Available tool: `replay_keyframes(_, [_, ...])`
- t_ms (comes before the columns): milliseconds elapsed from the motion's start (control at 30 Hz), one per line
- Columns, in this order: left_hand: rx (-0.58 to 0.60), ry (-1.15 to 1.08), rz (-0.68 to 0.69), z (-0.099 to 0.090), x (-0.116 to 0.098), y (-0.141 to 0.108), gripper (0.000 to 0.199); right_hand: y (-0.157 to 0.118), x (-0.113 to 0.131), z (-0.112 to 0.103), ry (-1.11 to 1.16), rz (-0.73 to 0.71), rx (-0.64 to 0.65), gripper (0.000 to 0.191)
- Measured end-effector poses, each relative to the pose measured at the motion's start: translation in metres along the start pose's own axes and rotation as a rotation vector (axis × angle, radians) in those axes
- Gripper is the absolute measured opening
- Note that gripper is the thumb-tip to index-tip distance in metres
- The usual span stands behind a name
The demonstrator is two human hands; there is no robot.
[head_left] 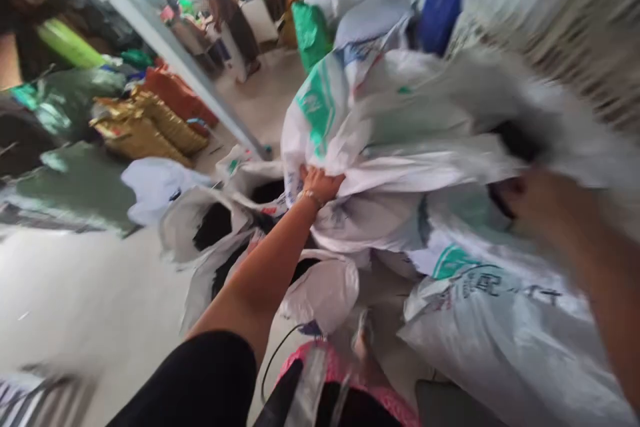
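A large white woven sack (425,167) with green printing lies across the middle, on top of other sacks. My left hand (320,185) is on its left end, fingers bent against the white plastic; whether they grip a fold is hard to tell. At the sack's right side my right hand (525,193) is smeared by motion, next to a dark opening or dark item. Below it rests a full white sack (505,333) with green and black print.
Open sacks with dark contents (195,227) stand at left of centre. A grey metal post (185,60) slants down behind them. Gold bags (145,123) and a green sack (75,183) lie farther left. A person (230,20) is in the background.
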State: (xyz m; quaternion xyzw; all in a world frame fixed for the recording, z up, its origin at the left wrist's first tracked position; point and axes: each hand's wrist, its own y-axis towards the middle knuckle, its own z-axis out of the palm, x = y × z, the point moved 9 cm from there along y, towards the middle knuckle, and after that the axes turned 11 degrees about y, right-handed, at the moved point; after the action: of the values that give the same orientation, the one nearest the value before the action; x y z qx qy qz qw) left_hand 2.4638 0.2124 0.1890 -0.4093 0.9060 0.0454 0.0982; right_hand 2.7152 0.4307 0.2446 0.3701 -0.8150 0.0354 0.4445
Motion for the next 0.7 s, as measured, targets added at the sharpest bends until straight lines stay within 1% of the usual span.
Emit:
replay_keyframes(33, [0.009,-0.060,-0.024,-0.001,0.005,0.004,0.023,-0.014,0.017,0.007,-0.032,-0.018,-0.003,0.034])
replay_keyframes(67, [0.008,-0.130,-0.042,-0.005,0.012,0.006,0.023,-0.034,0.035,0.011,-0.070,-0.057,-0.037,0.031])
replay_keyframes(100, [-0.012,-0.204,-0.068,-0.013,0.022,0.003,0.026,-0.058,0.054,0.023,-0.084,-0.134,-0.012,0.028])
replay_keyframes(133, [-0.048,-0.275,-0.094,-0.023,0.036,-0.005,0.033,-0.086,0.067,0.044,-0.079,-0.203,0.082,0.028])
replay_keyframes(167, [-0.095,-0.341,-0.122,-0.034,0.052,-0.019,0.039,-0.118,0.074,0.069,-0.005,-0.278,0.202,0.025])
replay_keyframes(200, [-0.149,-0.398,-0.157,-0.043,0.071,-0.039,0.044,-0.153,0.078,0.103,0.095,-0.378,0.390,0.022])
replay_keyframes(233, [-0.201,-0.444,-0.201,-0.047,0.093,-0.065,0.047,-0.184,0.068,0.135,0.107,-0.397,0.519,0.020])
replay_keyframes(267, [-0.249,-0.481,-0.256,-0.045,0.118,-0.096,0.048,-0.208,0.052,0.167,0.091,-0.378,0.594,0.020])
replay_keyframes(300, [-0.278,-0.507,-0.331,-0.036,0.145,-0.130,0.048,-0.228,0.032,0.200,0.055,-0.340,0.658,0.020])
replay_keyframes(333, [-0.289,-0.528,-0.427,-0.019,0.172,-0.167,0.049,-0.243,0.011,0.232,-0.002,-0.296,0.713,0.020])
replay_keyframes(367, [-0.280,-0.542,-0.540,0.004,0.199,-0.207,0.050,-0.255,-0.007,0.264,-0.065,-0.257,0.769,0.018])
replay_keyframes(400, [-0.235,-0.556,-0.649,0.033,0.223,-0.248,0.049,-0.265,-0.022,0.294,-0.127,-0.225,0.826,0.017])
replay_keyframes(467, [-0.081,-0.587,-0.844,0.096,0.259,-0.332,0.045,-0.279,-0.040,0.351,-0.237,-0.194,0.937,0.015])
replay_keyframes(533, [0.059,-0.633,-1.010,0.149,0.283,-0.416,0.046,-0.289,-0.048,0.403,-0.329,-0.192,1.028,0.018])
replay_keyframes(567, [0.124,-0.650,-1.079,0.169,0.292,-0.456,0.045,-0.293,-0.052,0.426,-0.377,-0.194,1.055,0.020])
replay_keyframes(600, [0.177,-0.659,-1.142,0.184,0.300,-0.493,0.042,-0.295,-0.058,0.448,-0.430,-0.190,1.065,0.023])
replay_keyframes(667, [0.264,-0.669,-1.235,0.204,0.316,-0.556,0.035,-0.300,-0.072,0.484,-0.542,-0.168,1.051,0.029])
replay_keyframes(700, [0.296,-0.665,-1.275,0.210,0.325,-0.580,0.032,-0.304,-0.081,0.497,-0.594,-0.151,1.044,0.030])
